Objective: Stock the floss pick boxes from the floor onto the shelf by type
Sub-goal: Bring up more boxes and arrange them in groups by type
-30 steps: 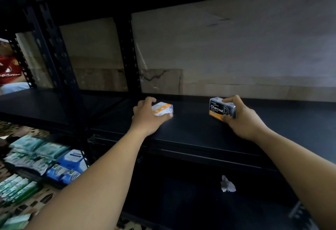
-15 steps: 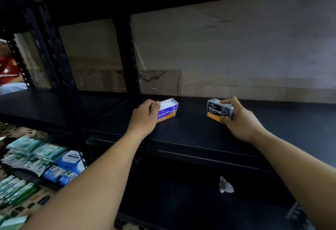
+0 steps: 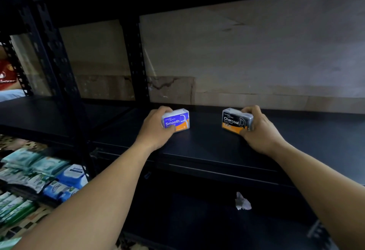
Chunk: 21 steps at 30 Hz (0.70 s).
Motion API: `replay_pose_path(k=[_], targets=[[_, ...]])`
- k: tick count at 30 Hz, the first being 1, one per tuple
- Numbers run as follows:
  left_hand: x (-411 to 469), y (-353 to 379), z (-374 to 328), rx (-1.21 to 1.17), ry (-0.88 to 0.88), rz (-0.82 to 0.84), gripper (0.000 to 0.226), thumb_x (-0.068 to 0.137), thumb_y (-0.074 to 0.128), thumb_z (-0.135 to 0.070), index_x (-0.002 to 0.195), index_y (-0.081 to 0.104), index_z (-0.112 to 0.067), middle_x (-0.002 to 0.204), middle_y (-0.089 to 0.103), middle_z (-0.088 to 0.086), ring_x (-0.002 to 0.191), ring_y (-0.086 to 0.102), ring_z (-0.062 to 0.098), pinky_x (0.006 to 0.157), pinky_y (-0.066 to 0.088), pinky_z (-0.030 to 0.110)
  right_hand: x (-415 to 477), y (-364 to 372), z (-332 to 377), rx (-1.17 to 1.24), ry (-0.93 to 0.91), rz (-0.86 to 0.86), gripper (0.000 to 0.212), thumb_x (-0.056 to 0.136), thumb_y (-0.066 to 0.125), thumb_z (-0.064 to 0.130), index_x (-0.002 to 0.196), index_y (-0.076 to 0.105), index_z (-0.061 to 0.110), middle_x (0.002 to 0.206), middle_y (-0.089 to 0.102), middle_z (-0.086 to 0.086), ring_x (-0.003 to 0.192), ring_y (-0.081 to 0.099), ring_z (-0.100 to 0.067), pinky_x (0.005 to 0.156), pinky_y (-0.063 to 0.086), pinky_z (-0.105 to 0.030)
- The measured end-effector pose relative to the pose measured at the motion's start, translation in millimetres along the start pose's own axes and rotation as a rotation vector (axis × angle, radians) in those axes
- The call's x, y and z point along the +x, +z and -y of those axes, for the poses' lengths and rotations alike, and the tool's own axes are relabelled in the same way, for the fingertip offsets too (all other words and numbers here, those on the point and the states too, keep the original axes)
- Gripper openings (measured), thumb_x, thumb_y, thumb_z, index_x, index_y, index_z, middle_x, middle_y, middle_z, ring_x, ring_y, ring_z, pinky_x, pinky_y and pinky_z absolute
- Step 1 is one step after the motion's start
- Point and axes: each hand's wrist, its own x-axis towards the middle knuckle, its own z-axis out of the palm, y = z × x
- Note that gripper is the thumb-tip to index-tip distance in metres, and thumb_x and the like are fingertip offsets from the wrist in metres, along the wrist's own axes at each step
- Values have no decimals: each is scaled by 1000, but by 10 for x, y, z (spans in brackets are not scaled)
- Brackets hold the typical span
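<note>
Now | left hand has turned Smooth box label-forward on shelf, gripping it | right hand grips Charcoal box, well right of Smooth | types separated.

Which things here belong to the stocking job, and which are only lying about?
Belong to the job:
- Smooth box, held by left hand
- Charcoal box, held by right hand
- black shelf, where both boxes stand

Lying about:
- crumpled paper on the lower shelf
- wipe packs at lower left
</note>
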Motion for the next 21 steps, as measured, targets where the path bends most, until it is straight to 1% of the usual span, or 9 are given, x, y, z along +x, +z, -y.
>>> replay_pose_path(k=[2,4,8,13,18,21], targets=[[50,-7,20,35,-10,34,44,82,71,-17,122,57,-28,116,57,0,103,60,17,81,50,28,2,-8,-2,-25,5,-7,53,82,60,6,123,42,33,117,52,-7,99,50,-24,81,36,-31],[117,-10,68,96,-7,58,46,85,70,-18,127,54,-28,119,56,2,107,58,19,86,51,33,7,-10,-2,-38,15,-12,54,84,58,5,128,42,32,115,51,-7,98,49,-24,81,36,-30],[267,-17,237,159,13,38,48,86,68,-17,130,53,-29,119,59,8,109,57,25,90,46,31,34,-2,-22,-57,42,-13,56,86,56,6,132,41,34,113,52,-10,97,52,-27,80,38,-32],[419,-13,390,199,2,62,55,88,67,-12,137,49,-29,117,57,14,107,57,32,91,46,35,75,21,-62,-68,53,-11,56,88,56,6,134,38,34,113,52,-10,98,53,-28,80,39,-33],[499,13,468,248,-3,52,58,90,63,-10,141,45,-30,113,54,16,104,57,33,88,45,35,111,39,-94,-85,84,-28,57,89,55,5,135,36,33,114,53,-12,95,50,-27,79,38,-34],[489,29,458,263,-21,38,59,92,61,-10,144,42,-32,115,53,15,106,57,33,86,44,34,126,55,-106,-94,111,-50,60,89,53,4,139,31,29,118,54,-15,93,47,-27,77,36,-34]])
